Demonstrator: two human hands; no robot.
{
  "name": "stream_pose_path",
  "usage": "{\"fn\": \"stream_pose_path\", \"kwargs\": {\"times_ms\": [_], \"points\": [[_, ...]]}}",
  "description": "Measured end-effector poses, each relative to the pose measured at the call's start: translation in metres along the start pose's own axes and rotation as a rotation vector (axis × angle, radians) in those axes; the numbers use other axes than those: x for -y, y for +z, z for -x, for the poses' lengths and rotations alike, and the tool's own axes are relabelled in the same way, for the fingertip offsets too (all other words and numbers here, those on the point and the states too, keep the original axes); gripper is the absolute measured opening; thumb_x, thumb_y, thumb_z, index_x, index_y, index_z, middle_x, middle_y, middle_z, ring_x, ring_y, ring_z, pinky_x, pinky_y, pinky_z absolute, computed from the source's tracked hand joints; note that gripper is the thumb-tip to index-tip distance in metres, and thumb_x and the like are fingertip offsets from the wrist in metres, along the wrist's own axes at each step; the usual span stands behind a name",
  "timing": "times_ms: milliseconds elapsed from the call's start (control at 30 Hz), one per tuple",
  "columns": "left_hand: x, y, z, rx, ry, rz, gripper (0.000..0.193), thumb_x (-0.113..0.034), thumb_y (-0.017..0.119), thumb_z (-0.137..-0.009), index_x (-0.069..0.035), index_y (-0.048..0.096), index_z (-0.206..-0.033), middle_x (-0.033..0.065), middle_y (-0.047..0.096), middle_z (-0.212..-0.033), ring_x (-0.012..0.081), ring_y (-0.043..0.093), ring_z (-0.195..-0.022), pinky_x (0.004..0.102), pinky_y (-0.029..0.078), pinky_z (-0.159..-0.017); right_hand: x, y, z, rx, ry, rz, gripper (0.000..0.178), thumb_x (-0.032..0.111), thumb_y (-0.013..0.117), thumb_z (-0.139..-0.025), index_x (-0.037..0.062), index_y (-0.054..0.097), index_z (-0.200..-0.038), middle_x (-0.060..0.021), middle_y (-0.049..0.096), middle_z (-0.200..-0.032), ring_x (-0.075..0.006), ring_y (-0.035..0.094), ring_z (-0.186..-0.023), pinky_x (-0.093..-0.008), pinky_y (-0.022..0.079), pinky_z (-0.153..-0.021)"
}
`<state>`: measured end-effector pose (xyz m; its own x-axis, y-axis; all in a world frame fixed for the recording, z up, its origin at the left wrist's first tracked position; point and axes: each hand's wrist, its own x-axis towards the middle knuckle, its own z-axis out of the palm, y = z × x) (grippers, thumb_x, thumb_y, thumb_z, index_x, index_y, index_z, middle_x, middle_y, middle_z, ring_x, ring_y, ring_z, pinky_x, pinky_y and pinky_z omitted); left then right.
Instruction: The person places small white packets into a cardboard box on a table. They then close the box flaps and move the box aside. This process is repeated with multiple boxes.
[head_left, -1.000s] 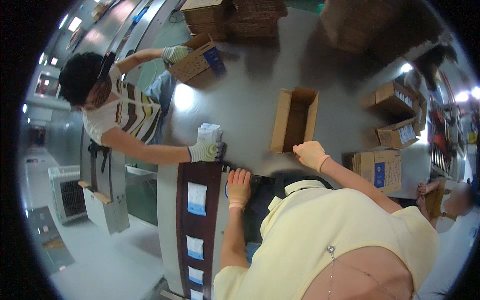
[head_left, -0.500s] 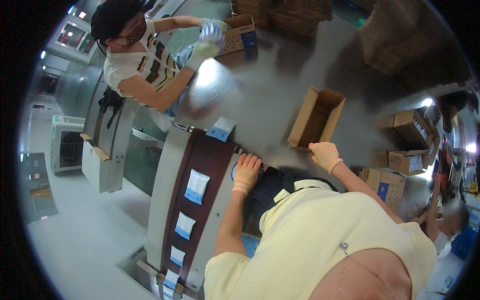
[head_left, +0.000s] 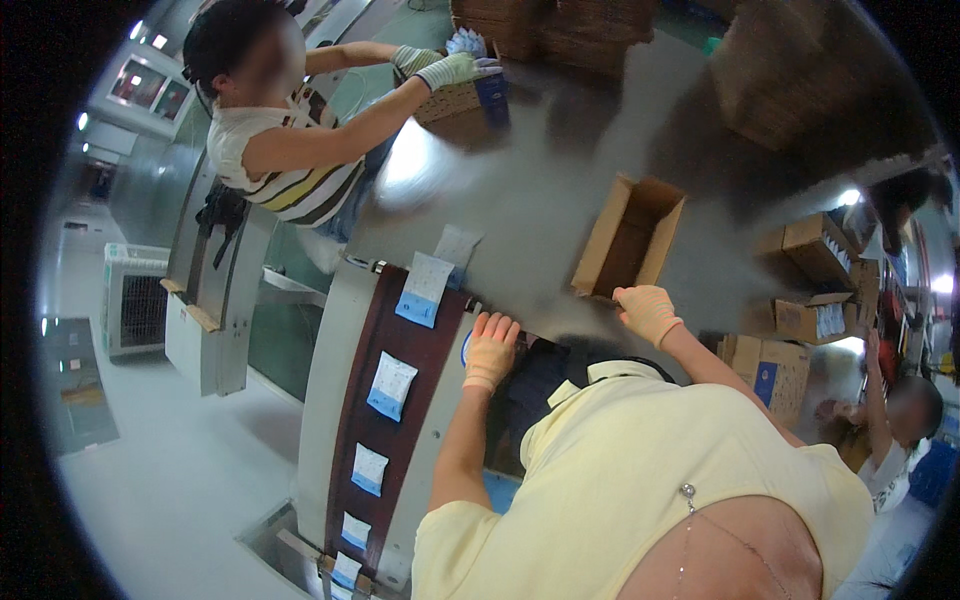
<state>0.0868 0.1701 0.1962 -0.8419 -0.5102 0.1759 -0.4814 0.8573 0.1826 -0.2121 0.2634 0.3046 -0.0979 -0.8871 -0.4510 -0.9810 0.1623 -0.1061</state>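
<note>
My left hand (head_left: 490,350) lies on the pale side rail of a conveyor (head_left: 405,480), fingers stretched and nothing held. My right hand (head_left: 648,314), in a striped glove, grips the near rim of an open cardboard box (head_left: 595,255). No contents show inside that box. On the dark belt ride several white-and-blue packets (head_left: 391,386) in a row. At the belt's far end one packet (head_left: 425,288) overlaps another packet (head_left: 459,246) that lies on the metal tabletop (head_left: 520,225).
Across the table a gloved co-worker (head_left: 300,165) holds packets (head_left: 466,42) at another cardboard box (head_left: 452,108). Flattened cartons (head_left: 560,25) are stacked behind. To the right stand filled boxes (head_left: 815,320), with another person (head_left: 895,440) near them.
The packets have travelled along the belt toward its far end, and one has reached the packet there. The co-worker's hands have moved over to their box. My hands have stayed in place.
</note>
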Motion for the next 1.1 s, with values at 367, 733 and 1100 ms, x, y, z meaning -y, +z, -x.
{"fn": "stream_pose_path", "kwargs": {"times_ms": [367,733,1100], "points": [[-0.003,-0.01,-0.006,0.035,-0.007,0.004,0.036,-0.012,0.063,-0.071,-0.012,0.057,-0.106,0.0063,0.057,-0.108,0.026,0.05,-0.113,0.0457,0.033,-0.103,-0.004,0.004,0.001,0.007,0.002,-0.043,0.016,0.019,0.061,-0.084,0.0051,0.062,-0.093,-0.0117,0.069,-0.083,-0.0288,0.067,-0.082,-0.0399,0.055,-0.07],[-0.005,-0.013,-0.002,0.012,-0.012,-0.015,0.031,-0.013,0.06,-0.075,-0.011,0.061,-0.106,0.0066,0.058,-0.112,0.026,0.05,-0.116,0.0446,0.032,-0.105,0.002,-0.004,-0.001,0.042,0.007,-0.016,0.018,0.019,0.06,-0.085,0.0052,0.062,-0.096,-0.0115,0.069,-0.086,-0.0281,0.067,-0.084,-0.0404,0.055,-0.07],[0.038,-0.079,0.087,-0.173,-0.573,0.017,0.04,-0.002,0.06,-0.072,-0.006,0.057,-0.112,0.0173,0.058,-0.115,0.035,0.052,-0.112,0.0445,0.042,-0.097,-0.005,0.001,-0.001,-0.004,-0.017,-0.017,0.015,0.018,0.06,-0.084,0.0054,0.062,-0.092,-0.0115,0.068,-0.083,-0.029,0.067,-0.082,-0.0403,0.055,-0.068]]}}
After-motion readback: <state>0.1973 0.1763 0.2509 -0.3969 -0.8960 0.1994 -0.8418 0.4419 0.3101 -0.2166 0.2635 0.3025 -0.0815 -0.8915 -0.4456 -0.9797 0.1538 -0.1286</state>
